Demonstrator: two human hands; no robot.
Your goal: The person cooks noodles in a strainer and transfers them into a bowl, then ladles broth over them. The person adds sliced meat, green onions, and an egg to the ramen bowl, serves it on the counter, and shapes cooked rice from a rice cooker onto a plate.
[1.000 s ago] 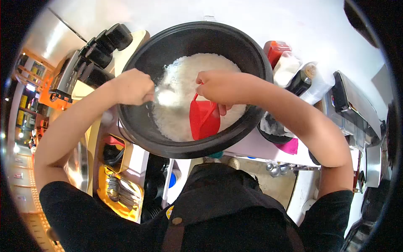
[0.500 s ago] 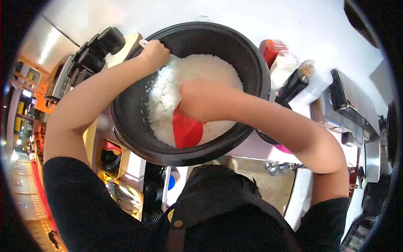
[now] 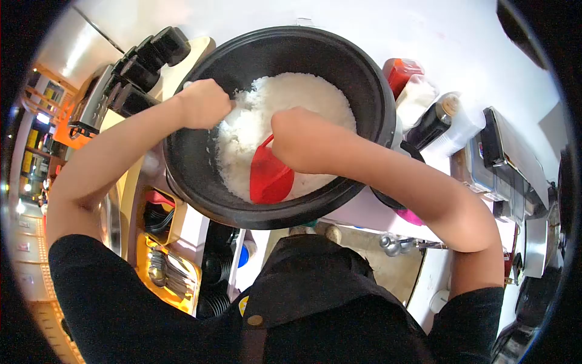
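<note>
My left hand point(image 3: 206, 104) is closed at the left inside of a large black pot point(image 3: 203, 203). A white handle end point(image 3: 187, 85) pokes out behind its fist; the rest of that tool is hidden. White rice point(image 3: 315, 91) covers much of the pot's bottom, loose and clumpy on the left, smoother on the right. Over the rice my right hand point(image 3: 297, 141) is wrapped round the top of a red plastic scoop point(image 3: 270, 177), which hangs down towards the pot's near wall. Its fingers are partly hidden.
Left of the pot stand several black containers point(image 3: 170, 45); below them, a yellow cutlery tray point(image 3: 190, 297). A red-filled container point(image 3: 401, 74), a dark bottle point(image 3: 431, 123) and clear boxes point(image 3: 476, 164) lie to the right. Metal ladles point(image 3: 397, 244) hang at the near edge.
My left hand has gone up to the pot's rim and come back down inward, showing a white handle end. My right hand and the red scoop have shifted left.
</note>
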